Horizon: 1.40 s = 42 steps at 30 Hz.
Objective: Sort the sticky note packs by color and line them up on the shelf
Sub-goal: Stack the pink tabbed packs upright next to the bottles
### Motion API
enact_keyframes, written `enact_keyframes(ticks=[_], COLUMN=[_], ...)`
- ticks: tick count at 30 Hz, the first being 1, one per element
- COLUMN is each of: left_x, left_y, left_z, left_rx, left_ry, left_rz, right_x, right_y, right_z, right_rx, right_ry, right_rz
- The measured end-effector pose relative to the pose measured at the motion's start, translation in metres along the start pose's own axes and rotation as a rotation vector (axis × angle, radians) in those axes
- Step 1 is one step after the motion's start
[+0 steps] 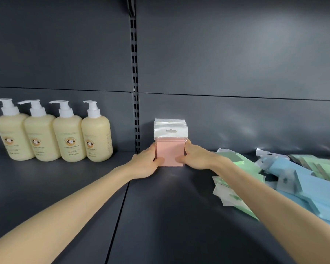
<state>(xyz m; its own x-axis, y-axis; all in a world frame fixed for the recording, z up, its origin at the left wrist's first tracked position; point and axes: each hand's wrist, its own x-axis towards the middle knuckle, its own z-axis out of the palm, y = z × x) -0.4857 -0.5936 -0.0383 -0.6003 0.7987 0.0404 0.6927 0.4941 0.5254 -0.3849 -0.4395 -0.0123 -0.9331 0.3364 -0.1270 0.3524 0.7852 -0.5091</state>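
**Q:** Entry: where were the pink packs?

**A:** Centre of the frame, standing upright on the shelf. Several stood one behind another, just right of the slotted post and close to the back panel. The clear hang-tabs on top were slightly fanned.

**Q:** Hands?

**A:** Both were grasping. My left hand clasped the stack's left edge and my right hand its right edge. Each thumb lay on the front face near the bottom, and the fingers were hidden behind. My forearms reached in from the lower corners of the frame, wrists low near the shelf.

**Q:** Handling notes?

**A:** Judgement only. The packs looked light and the paper blocks fairly stiff. The film sleeves looked slick, so packs could slide against each other and the row could fan out or topple. The best hold seemed to be the block sides, squeezing the stack as one. The tabs looked too flimsy for lifting several at once.

**Q:** Remaining stock?

**A:** Green packs and blue packs lay in a loose, unsorted heap at the right of the frame. Four pump bottles stood at the left, well apart from the pink row.
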Motion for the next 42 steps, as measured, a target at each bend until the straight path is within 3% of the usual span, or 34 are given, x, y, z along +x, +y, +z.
enact_keyframes(ticks=[8,18,24,33,42], left_x=[0.0,0.001,-0.003,-0.014,-0.019], left_y=[-0.005,-0.002,0.001,0.014,0.008], left_z=[-0.006,-0.014,-0.019,-0.027,-0.012], left_rx=[-0.062,-0.074,-0.011,0.056,-0.098], left_ry=[-0.015,0.095,0.226,0.415,0.285], left_rz=[-0.031,-0.063,-0.016,0.005,-0.056], right_x=[-0.002,-0.009,-0.018,-0.023,-0.022], right_y=[0.001,-0.002,-0.004,0.0,-0.006], right_z=[-0.001,-0.004,-0.01,-0.015,-0.003], right_rx=[0.023,0.05,0.131,0.048,0.082], right_ry=[0.039,0.117,0.25,0.348,0.31], right_rz=[0.015,0.01,-0.029,-0.06,-0.055])
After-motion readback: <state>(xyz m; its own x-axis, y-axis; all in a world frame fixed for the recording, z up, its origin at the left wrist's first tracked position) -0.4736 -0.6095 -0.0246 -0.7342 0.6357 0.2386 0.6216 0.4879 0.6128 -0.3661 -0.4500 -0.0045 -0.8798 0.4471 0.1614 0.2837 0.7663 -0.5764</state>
